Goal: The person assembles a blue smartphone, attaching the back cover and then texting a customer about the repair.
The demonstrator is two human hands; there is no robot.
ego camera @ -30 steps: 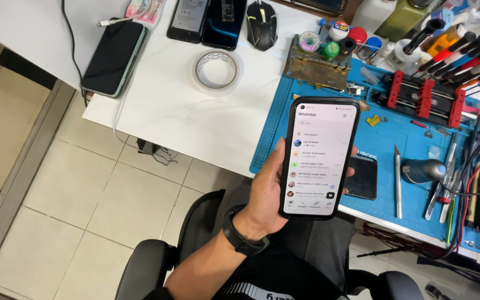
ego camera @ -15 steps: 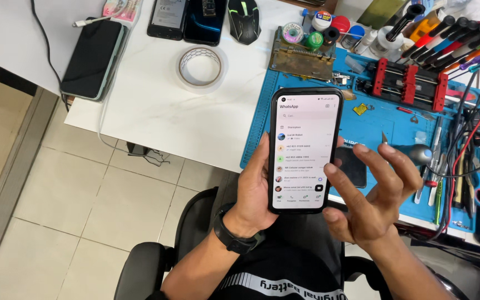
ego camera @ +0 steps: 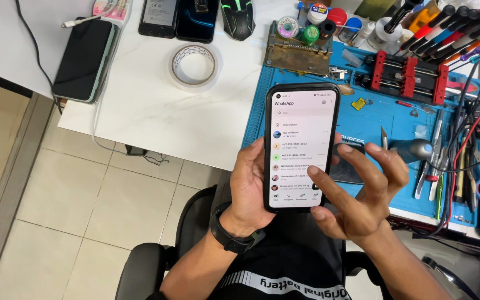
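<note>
1. This is a phone repair workshop, seen from a seat at the bench.
2. A blue repair mat [ego camera: 373,119] covers the worktop, with a red-jawed clamp fixture [ego camera: 404,72] on it.
3. Screwdrivers [ego camera: 451,33], tweezers [ego camera: 424,175] and small jars [ego camera: 320,16] crowd the mat's edges.
4. Several spare phones [ego camera: 81,58] and a tape roll [ego camera: 194,65] lie on the white table [ego camera: 140,111].

A white table [ego camera: 140,105] carries a tape roll [ego camera: 194,65], a dark phone [ego camera: 83,60]; a blue mat [ego camera: 384,116] holds tools.
</note>
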